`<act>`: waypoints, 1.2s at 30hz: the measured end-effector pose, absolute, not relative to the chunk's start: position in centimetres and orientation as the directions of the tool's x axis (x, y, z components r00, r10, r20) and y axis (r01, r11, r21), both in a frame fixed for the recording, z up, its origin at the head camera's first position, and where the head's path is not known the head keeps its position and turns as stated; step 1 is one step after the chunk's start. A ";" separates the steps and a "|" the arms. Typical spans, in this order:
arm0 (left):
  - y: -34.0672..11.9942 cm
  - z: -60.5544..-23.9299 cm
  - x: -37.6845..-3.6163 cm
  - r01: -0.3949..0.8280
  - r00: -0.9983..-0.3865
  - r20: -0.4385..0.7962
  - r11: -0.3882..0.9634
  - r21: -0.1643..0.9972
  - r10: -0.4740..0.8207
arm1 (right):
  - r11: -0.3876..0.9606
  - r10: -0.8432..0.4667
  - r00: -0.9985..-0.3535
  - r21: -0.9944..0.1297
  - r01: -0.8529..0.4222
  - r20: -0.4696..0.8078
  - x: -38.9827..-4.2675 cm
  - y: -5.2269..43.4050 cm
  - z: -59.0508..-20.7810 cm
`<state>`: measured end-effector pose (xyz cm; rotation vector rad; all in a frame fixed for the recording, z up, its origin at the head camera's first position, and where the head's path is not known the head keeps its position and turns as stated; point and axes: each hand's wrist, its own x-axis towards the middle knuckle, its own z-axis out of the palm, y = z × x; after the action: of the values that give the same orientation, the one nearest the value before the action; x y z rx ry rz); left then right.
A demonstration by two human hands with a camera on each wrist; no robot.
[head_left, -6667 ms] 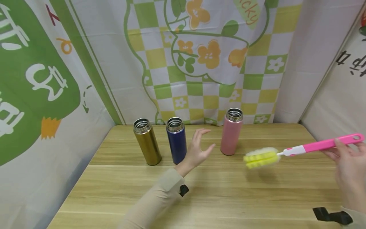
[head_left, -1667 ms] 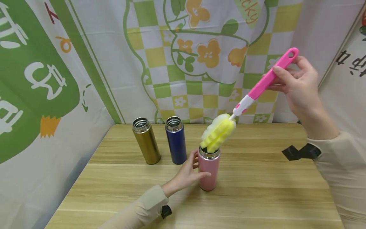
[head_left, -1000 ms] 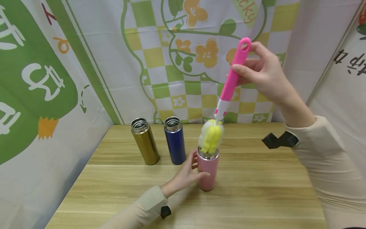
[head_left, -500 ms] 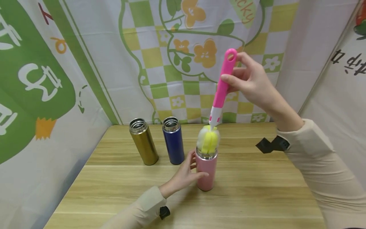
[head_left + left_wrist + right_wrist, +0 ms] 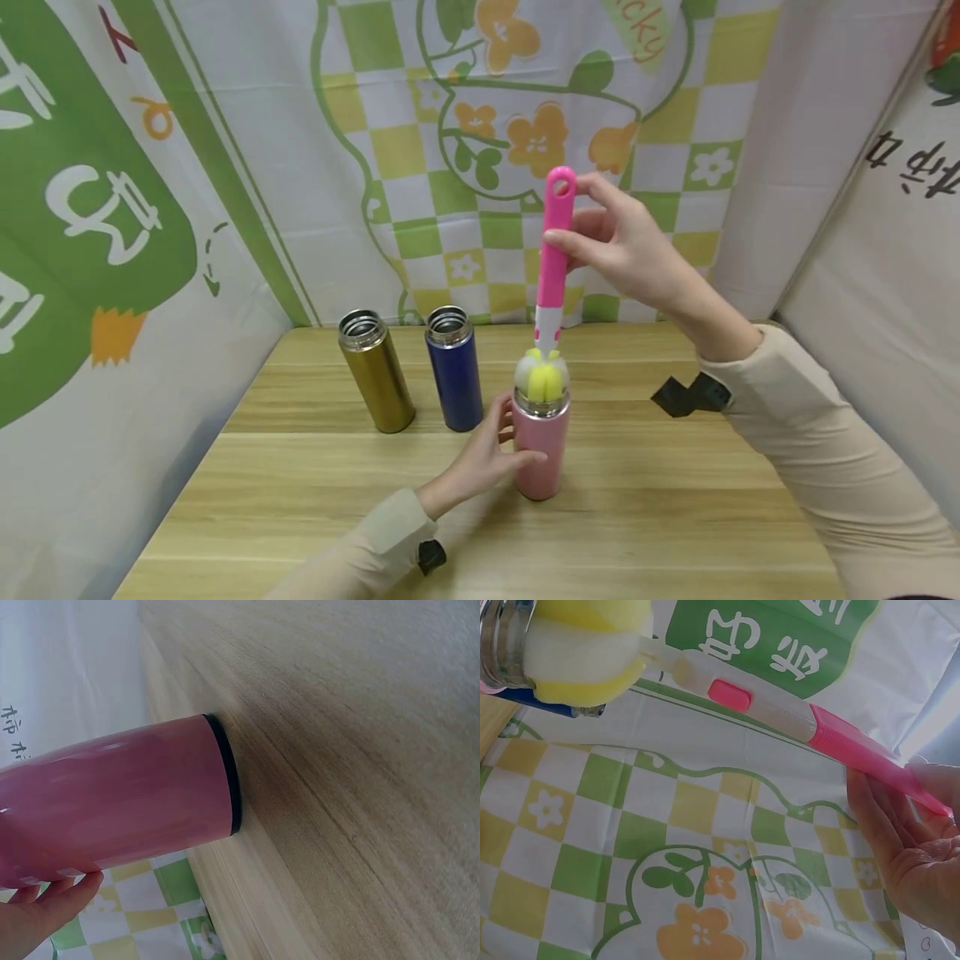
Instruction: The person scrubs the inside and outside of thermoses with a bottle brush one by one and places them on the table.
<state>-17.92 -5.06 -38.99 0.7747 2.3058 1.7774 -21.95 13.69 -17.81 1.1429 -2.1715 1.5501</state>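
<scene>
In the head view a pink bottle (image 5: 542, 454) stands upright on the table, its steel mouth uncovered. My left hand (image 5: 483, 458) grips it from the left, thumb across the front; in the left wrist view the bottle's body (image 5: 127, 799) lies against those fingertips. A bottle brush (image 5: 553, 258) with a pink handle stands nearly upright over the bottle. Between thumb and fingers my right hand (image 5: 611, 237) pinches its handle. The yellow and white sponge head (image 5: 543, 379) is partly inside the mouth, its lower end hidden. The right wrist view shows the sponge (image 5: 585, 652) bulging above the rim.
To the left stand a blue bottle (image 5: 455, 371) and a gold bottle (image 5: 377, 372), both uncapped and upright. The wooden table (image 5: 660, 517) ends at a printed cloth (image 5: 420, 200) hanging behind. Cloth walls rise on both sides.
My right hand has brought the brush from the right to above the pink bottle, tipped it upright and pushed it partway down. My left hand has gripped the bottle, now nearer the front.
</scene>
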 end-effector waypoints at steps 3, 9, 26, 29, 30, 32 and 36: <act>-5.0 -40.0 -18.4 0.319 -0.863 0.209 0.175 0.931 0.459 | 0.119 -0.472 -0.652 -0.690 -0.714 0.593 -22.0 13.5 -18.0; -5.0 -41.4 -19.3 0.349 -0.859 0.236 0.184 0.919 0.454 | 0.139 -0.492 -0.661 -0.699 -0.702 0.566 -21.9 13.4 -18.9; -4.7 -39.3 -17.8 0.339 -0.866 0.231 0.183 0.923 0.443 | 0.254 -0.478 -0.752 -0.749 -0.612 0.453 -21.8 13.5 -25.9; -4.5 -38.9 -17.4 0.361 -0.867 0.252 0.192 0.913 0.430 | 0.236 -0.468 -0.753 -0.755 -0.611 0.463 -21.6 13.9 -26.4; -4.5 -38.9 -17.3 0.367 -0.868 0.260 0.191 0.910 0.423 | 0.230 -0.468 -0.751 -0.756 -0.612 0.465 -21.6 13.9 -26.5; -4.3 -39.1 -17.3 0.371 -0.869 0.272 0.182 0.911 0.413 | 0.225 -0.463 -0.748 -0.754 -0.618 0.475 -21.6 14.1 -26.7; -4.0 -39.8 -17.5 0.339 -0.877 0.267 0.120 0.933 0.400 | 0.223 -0.441 -0.755 -0.755 -0.616 0.485 -21.5 14.2 -27.0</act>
<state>-17.48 -3.99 -39.84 0.7640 2.3134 1.9039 -21.46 14.22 -26.97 1.0149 -2.3206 1.5585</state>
